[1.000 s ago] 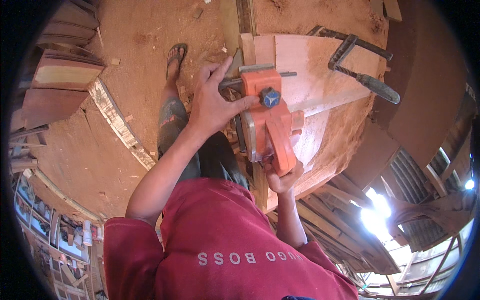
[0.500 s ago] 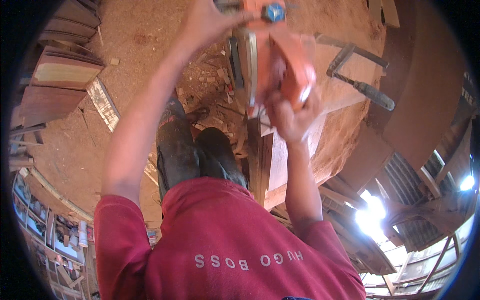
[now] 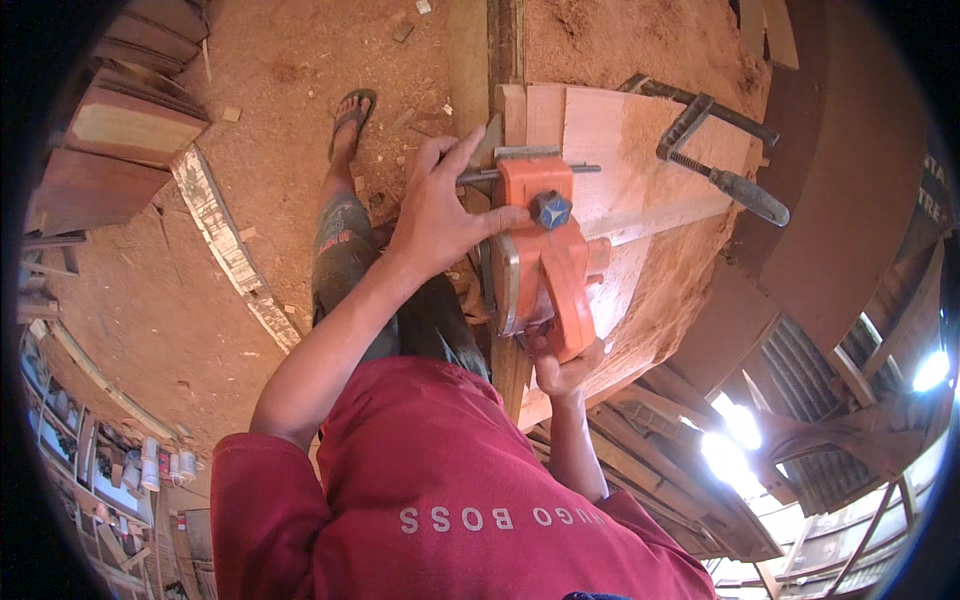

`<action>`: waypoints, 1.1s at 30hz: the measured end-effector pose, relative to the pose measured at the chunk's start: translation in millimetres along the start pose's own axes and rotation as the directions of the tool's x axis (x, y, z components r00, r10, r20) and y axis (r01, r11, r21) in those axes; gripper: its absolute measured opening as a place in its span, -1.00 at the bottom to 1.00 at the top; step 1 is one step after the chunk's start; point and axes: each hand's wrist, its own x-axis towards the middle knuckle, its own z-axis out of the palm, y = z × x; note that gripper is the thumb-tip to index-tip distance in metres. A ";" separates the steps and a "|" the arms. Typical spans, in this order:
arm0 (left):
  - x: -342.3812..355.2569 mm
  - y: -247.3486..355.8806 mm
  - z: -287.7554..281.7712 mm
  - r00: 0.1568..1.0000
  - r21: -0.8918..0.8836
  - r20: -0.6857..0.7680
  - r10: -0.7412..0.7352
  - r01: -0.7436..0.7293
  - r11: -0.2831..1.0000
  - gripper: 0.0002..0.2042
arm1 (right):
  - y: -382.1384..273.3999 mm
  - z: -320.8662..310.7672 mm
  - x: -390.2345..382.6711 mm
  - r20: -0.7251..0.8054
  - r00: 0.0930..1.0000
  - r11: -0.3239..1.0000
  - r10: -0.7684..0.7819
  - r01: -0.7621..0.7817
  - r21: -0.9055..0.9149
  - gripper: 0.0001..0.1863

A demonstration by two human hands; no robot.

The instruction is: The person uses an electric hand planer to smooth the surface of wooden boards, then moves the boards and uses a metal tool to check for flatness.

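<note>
An orange electric planer (image 3: 567, 275) with a blue front knob (image 3: 551, 209) rests along the near edge of a pale wooden board (image 3: 640, 165). My right hand (image 3: 565, 370) is wrapped round its rear handle. On the planer's front left side, my left hand (image 3: 440, 215) has its thumb across the orange body and its fingers at the side fence, beside a thin metal rod. A metal bar clamp (image 3: 690, 125) with a dark handle lies at the board's far right. The planer hides its own sole and part of the board's edge.
Reddish wood dust (image 3: 640, 40) covers the bench top. Wood panels (image 3: 130, 135) are stacked at the far left, and a long, pale, worn plank (image 3: 225, 240) lies on the floor. Offcuts and shavings are scattered near my sandalled foot (image 3: 350, 115). Brown sheets (image 3: 840, 180) stand at the right.
The planer has come back along the board toward my body, and both hands have come with it. More of the board's far end now shows. My foot has come into view.
</note>
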 end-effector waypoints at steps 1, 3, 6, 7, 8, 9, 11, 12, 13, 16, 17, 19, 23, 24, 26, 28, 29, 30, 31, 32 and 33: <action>-1.2 0.4 0.7 1.000 -0.014 0.003 -0.025 0.025 1.000 -0.04 | 3.3 0.7 0.8 0.004 1.000 1.000 -0.001 0.001 0.014 -0.68; 5.1 -0.7 -0.1 1.000 -0.005 -0.015 -0.025 0.025 1.000 -0.03 | 2.3 3.4 9.2 0.013 1.000 0.999 -0.006 0.005 0.043 -0.68; 36.3 2.9 -12.8 0.999 0.049 -0.032 0.010 -0.008 0.999 -0.04 | -15.5 9.3 40.6 0.013 0.998 0.998 -0.063 0.063 -0.023 -0.67; 50.3 9.6 -20.9 1.000 0.056 -0.016 -0.007 0.008 0.998 -0.05 | -22.9 11.3 54.4 0.008 0.996 0.996 -0.086 0.086 0.005 -0.67; 62.9 12.4 -25.6 1.000 0.063 0.000 -0.025 0.025 0.998 -0.05 | -30.6 13.3 68.6 0.002 0.994 0.994 -0.108 0.108 0.033 -0.68; 74.8 10.5 -25.5 0.997 0.089 -0.059 0.046 -0.041 0.995 -0.06 | -35.7 16.0 80.9 -0.012 0.992 0.990 -0.128 0.129 0.065 -0.68; 107.0 4.8 -33.4 0.994 -0.060 -0.046 0.094 -0.097 0.993 -0.13 | -43.6 22.6 111.1 -0.047 0.989 0.987 -0.144 0.146 0.060 -0.68; 124.5 3.2 -38.8 0.992 -0.133 -0.042 0.117 -0.122 0.984 -0.16 | -48.6 26.3 129.0 -0.066 0.983 0.982 -0.171 0.176 0.069 -0.67; 144.7 -0.4 -45.6 0.991 -0.275 -0.062 0.120 -0.133 0.952 -0.12 | -58.9 32.0 146.6 -0.091 0.968 0.966 -0.233 0.241 0.097 -0.66; 158.3 9.9 -81.8 0.983 -0.317 -0.156 0.095 -0.141 0.938 -0.05 | -88.3 42.6 174.2 -0.003 0.992 0.982 -0.124 0.123 0.146 -0.60; 157.6 10.2 -94.4 0.976 -0.273 -0.203 0.081 -0.136 0.952 -0.05 | -99.7 47.9 171.6 0.034 0.986 0.980 -0.163 0.158 0.123 -0.58; 121.5 18.4 -121.3 0.954 -0.168 -0.300 0.021 -0.075 0.983 -0.06 | -117.4 54.5 152.6 0.128 0.962 0.969 -0.242 0.233 0.082 -0.55; 22.2 -39.3 -145.2 0.930 -0.202 -0.358 -0.079 0.005 0.979 -0.22 | -115.1 82.2 93.5 0.298 0.865 0.915 -0.403 0.384 0.123 -0.52; -1.0 -51.7 -145.9 0.915 -0.203 -0.383 -0.129 0.053 0.978 -0.22 | -109.3 89.4 77.9 0.334 0.838 0.902 -0.431 0.413 0.128 -0.51; -46.8 -66.2 -143.8 0.875 -0.193 -0.428 -0.227 0.156 0.969 -0.21 | -101.5 103.9 49.6 0.376 0.862 0.939 -0.340 0.290 0.183 -0.72; -79.2 -72.6 -136.7 0.864 -0.199 -0.415 -0.284 0.218 0.955 -0.21 | -96.3 106.5 28.6 0.413 0.863 0.956 -0.292 0.261 0.131 -0.74; -89.6 -76.2 -132.1 0.860 -0.200 -0.404 -0.311 0.248 0.948 -0.20 | -93.2 106.3 20.3 0.419 0.868 0.964 -0.267 0.239 0.117 -0.74; -99.4 -79.7 -125.8 0.863 -0.221 -0.409 -0.297 0.222 0.950 -0.20 | -90.1 103.8 11.3 0.427 0.870 0.969 -0.246 0.223 0.104 -0.75; -107.1 -81.8 -119.0 0.867 -0.240 -0.411 -0.282 0.195 0.951 -0.19 | -85.2 100.1 2.5 0.428 0.873 0.972 -0.234 0.218 0.088 -0.73; -113.6 -83.4 -113.4 0.873 -0.256 -0.409 -0.265 0.169 0.952 -0.19 | -81.0 95.3 -5.2 0.418 0.875 0.968 -0.245 0.242 0.062 -0.73; -114.4 -75.0 -108.8 0.882 -0.301 -0.398 -0.254 0.136 0.944 -0.18 | -78.8 87.8 -10.5 0.403 0.877 0.962 -0.262 0.270 0.038 -0.73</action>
